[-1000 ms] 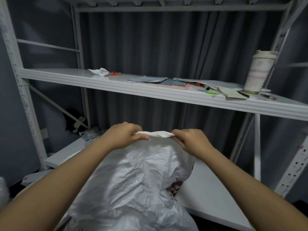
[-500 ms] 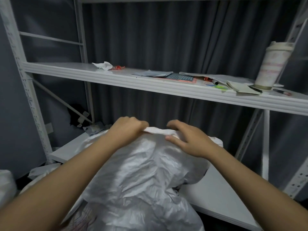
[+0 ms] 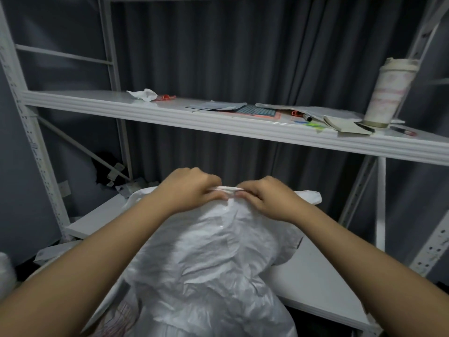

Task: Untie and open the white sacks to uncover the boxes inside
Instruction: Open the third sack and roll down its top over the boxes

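Head view: we see the white sack (image 3: pixel 213 259) leaning against the lower shelf (image 3: pixel 323 285), its tied neck (image 3: pixel 227 189) at the top. Our left hand (image 3: pixel 188 188) and right hand (image 3: pixel 264 198) each pinch the neck with curled fingers, nearly touching across it. We judge it best to hold one side firm and work the tie loose gently, without tearing the thin fabric.
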A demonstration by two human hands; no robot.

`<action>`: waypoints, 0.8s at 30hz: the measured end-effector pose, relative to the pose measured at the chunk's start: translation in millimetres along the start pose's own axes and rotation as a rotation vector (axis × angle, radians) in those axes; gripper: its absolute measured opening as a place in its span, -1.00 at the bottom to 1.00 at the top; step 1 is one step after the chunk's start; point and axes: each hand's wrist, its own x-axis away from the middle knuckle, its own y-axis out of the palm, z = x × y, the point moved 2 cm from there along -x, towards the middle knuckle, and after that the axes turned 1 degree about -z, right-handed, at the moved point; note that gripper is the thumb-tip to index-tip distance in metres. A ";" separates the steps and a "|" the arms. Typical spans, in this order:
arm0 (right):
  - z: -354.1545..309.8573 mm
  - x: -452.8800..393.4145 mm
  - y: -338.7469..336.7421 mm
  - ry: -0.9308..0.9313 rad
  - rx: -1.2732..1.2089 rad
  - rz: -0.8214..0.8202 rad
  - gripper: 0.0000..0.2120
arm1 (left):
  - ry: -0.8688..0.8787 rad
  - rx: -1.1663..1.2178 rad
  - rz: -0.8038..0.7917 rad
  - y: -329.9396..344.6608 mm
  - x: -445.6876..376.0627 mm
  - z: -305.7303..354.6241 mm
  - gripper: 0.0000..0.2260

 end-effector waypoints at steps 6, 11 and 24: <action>-1.3 3.7 -11.3 -0.022 0.065 0.154 -0.65 | -0.025 -0.025 0.112 -11.2 -1.3 -5.7 -0.56; -5.0 0.5 -11.2 -0.007 0.421 0.011 -0.69 | -0.075 0.389 -0.222 -15.9 -7.4 1.6 -0.55; 10.3 28.1 -19.9 0.112 0.112 0.173 -0.72 | 0.003 0.110 -0.134 -22.4 -8.4 -5.6 -0.57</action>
